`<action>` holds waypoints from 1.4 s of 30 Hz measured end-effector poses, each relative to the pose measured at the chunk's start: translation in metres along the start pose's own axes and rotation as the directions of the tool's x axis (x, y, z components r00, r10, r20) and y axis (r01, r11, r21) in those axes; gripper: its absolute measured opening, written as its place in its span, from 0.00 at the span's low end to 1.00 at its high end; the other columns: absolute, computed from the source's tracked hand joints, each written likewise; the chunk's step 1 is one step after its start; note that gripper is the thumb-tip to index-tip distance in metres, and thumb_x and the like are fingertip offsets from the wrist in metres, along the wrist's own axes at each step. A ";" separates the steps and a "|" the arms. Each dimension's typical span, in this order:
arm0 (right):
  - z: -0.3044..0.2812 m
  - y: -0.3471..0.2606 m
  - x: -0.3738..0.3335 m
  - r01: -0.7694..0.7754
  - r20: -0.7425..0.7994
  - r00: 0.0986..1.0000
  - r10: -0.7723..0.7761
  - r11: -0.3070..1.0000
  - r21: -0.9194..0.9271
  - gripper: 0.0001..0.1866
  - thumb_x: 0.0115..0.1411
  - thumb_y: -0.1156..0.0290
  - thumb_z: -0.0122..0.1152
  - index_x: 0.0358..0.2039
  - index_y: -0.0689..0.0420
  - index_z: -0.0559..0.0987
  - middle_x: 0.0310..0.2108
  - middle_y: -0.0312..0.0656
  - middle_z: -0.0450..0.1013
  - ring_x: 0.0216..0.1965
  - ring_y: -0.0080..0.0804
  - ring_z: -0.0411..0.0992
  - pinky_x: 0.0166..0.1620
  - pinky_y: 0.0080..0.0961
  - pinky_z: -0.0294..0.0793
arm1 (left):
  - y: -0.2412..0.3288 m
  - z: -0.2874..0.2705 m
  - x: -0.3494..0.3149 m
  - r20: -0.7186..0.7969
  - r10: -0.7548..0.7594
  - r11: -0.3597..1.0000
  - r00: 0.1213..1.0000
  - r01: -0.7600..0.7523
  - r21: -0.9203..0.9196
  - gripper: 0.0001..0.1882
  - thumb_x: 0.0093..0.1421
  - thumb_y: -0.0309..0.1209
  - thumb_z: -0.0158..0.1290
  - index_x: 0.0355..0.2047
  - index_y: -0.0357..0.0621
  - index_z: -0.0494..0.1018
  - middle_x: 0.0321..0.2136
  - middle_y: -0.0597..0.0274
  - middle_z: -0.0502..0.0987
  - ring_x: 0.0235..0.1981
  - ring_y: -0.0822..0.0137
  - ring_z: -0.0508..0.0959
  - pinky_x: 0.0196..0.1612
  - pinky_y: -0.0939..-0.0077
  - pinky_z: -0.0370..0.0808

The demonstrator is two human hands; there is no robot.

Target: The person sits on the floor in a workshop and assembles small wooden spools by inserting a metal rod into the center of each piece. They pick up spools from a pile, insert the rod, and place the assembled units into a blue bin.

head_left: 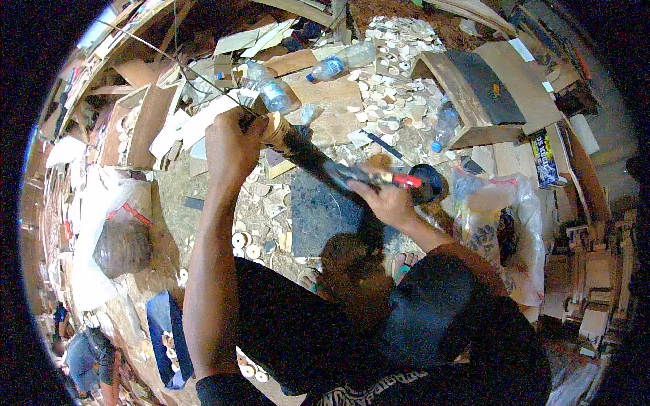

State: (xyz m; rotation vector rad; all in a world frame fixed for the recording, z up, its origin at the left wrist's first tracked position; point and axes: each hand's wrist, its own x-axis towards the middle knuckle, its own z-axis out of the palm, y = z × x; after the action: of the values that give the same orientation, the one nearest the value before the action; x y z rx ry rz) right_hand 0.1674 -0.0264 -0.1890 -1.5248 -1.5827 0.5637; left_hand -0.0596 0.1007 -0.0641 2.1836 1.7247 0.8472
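Observation:
My left hand (233, 142) is raised and closed around a long thin rod (169, 57), which runs up to the far left. Just beside its fingers is a pale round wooden piece (275, 128). From there a dark blackened cylinder (305, 152) slants down to the right, toward my right hand (393, 205). That hand is closed round a slim tool with a red handle (407, 181); its far end is blurred against the dark cylinder, so its kind is unclear. Right beside the red handle sits a round black container (428, 184), partly hidden.
Wood scraps and pale discs (396, 101) litter the ground ahead. Plastic bottles (274, 96) lie among them. A dark board (315, 216) is below my hands. Plastic bags (125, 237) flank me. A wooden box (467, 95) stands far right. Another person (91, 362) is at lower left.

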 end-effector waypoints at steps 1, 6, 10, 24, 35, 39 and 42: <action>-0.004 -0.017 0.013 0.213 -0.150 0.967 -0.205 0.976 0.037 0.15 0.54 0.66 0.67 0.37 0.65 0.79 0.34 0.47 0.78 0.34 0.31 0.76 0.41 0.26 0.74 | 0.002 0.000 0.001 -0.011 0.017 1.000 1.000 -0.017 0.002 0.11 0.52 0.32 0.59 0.27 0.35 0.79 0.23 0.47 0.79 0.25 0.53 0.81 0.32 0.65 0.75; -0.008 -0.054 0.044 0.289 -0.222 0.948 -0.226 0.906 0.311 0.15 0.54 0.68 0.67 0.37 0.66 0.79 0.33 0.46 0.78 0.34 0.30 0.76 0.40 0.27 0.75 | 0.001 -0.003 0.002 0.000 0.069 0.994 0.998 -0.069 0.082 0.11 0.53 0.33 0.58 0.27 0.35 0.79 0.23 0.46 0.79 0.25 0.53 0.81 0.32 0.64 0.75; -0.006 -0.012 0.005 0.112 -0.105 0.987 -0.124 0.987 -0.112 0.14 0.54 0.69 0.67 0.37 0.66 0.79 0.32 0.45 0.79 0.35 0.30 0.77 0.41 0.26 0.75 | -0.004 -0.006 0.000 0.030 -0.011 0.999 0.999 0.010 0.041 0.12 0.53 0.35 0.57 0.27 0.35 0.79 0.22 0.46 0.79 0.24 0.52 0.81 0.31 0.64 0.75; -0.014 -0.046 0.043 0.231 -0.196 0.960 -0.201 0.961 0.149 0.16 0.55 0.66 0.66 0.40 0.63 0.78 0.37 0.47 0.77 0.38 0.34 0.76 0.44 0.27 0.73 | -0.004 0.000 0.004 0.039 0.133 0.990 0.990 -0.135 0.036 0.11 0.54 0.33 0.57 0.26 0.34 0.79 0.21 0.46 0.78 0.22 0.52 0.80 0.29 0.62 0.74; -0.022 -0.062 0.046 0.226 -0.166 0.970 -0.179 0.916 0.331 0.17 0.57 0.66 0.65 0.43 0.64 0.77 0.37 0.43 0.78 0.39 0.26 0.74 0.45 0.24 0.71 | 0.003 -0.002 0.003 0.047 0.093 0.995 0.995 -0.091 -0.031 0.11 0.55 0.33 0.55 0.25 0.35 0.78 0.20 0.49 0.79 0.23 0.56 0.80 0.29 0.66 0.75; -0.010 -0.042 0.044 0.286 -0.198 0.953 -0.228 0.893 0.349 0.15 0.57 0.67 0.64 0.42 0.64 0.78 0.35 0.43 0.78 0.36 0.27 0.74 0.44 0.24 0.72 | 0.003 -0.004 0.000 0.025 0.075 0.993 0.997 -0.072 -0.094 0.11 0.55 0.31 0.53 0.28 0.33 0.77 0.21 0.48 0.79 0.23 0.57 0.81 0.29 0.66 0.75; 0.003 0.014 0.006 0.062 -0.093 0.992 -0.088 0.967 -0.248 0.17 0.57 0.63 0.63 0.41 0.61 0.78 0.34 0.46 0.77 0.36 0.34 0.76 0.43 0.27 0.72 | -0.005 -0.007 0.000 0.064 0.044 0.992 0.997 -0.036 -0.122 0.11 0.55 0.31 0.53 0.29 0.32 0.77 0.21 0.47 0.78 0.23 0.57 0.80 0.29 0.66 0.75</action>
State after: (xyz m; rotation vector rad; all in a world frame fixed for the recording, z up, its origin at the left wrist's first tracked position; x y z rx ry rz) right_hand 0.1740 -0.0181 -0.2007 -1.6378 -1.6687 0.2488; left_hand -0.0677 0.1007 -0.0613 2.1485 1.5618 0.8552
